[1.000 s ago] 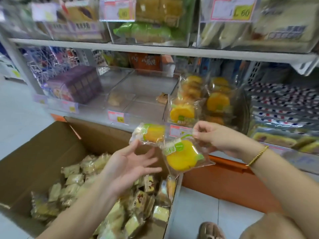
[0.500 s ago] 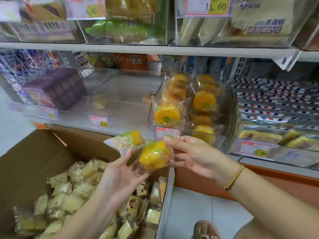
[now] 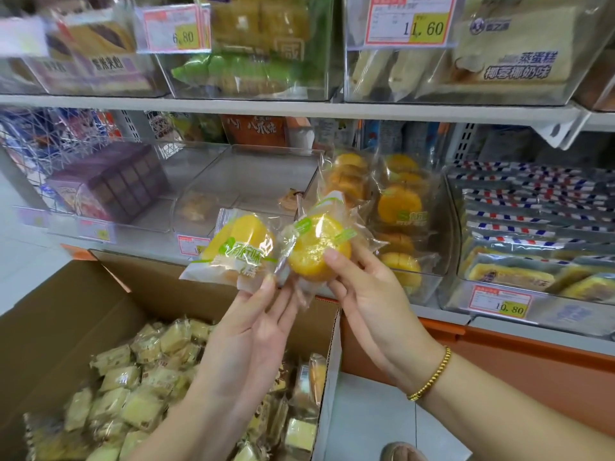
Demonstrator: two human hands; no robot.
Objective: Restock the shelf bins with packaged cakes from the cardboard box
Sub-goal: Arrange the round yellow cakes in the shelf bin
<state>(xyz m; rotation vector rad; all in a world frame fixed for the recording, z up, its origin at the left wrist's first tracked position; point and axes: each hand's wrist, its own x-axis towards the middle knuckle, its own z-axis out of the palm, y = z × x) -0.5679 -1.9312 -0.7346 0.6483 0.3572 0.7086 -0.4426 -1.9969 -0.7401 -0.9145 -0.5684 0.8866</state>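
Two yellow cakes in clear wrappers are held up in front of the middle shelf. My left hand pinches the bottom edge of the left cake packet. My right hand grips the round right cake packet, thumb on its front. Behind them a clear shelf bin holds several of the same yellow cakes. Below, the open cardboard box is filled with small pale wrapped cakes.
Two nearly bare clear bins sit left of the yellow-cake bin, beside a bin of purple boxes. A bin of striped packets stands at right. The upper shelf carries full bins. A sandalled foot stands on the tile floor.
Both hands have risen toward the shelf with the cakes. My left hand, open a second ago, now pinches the left packet; my right hand holds only the round cake.
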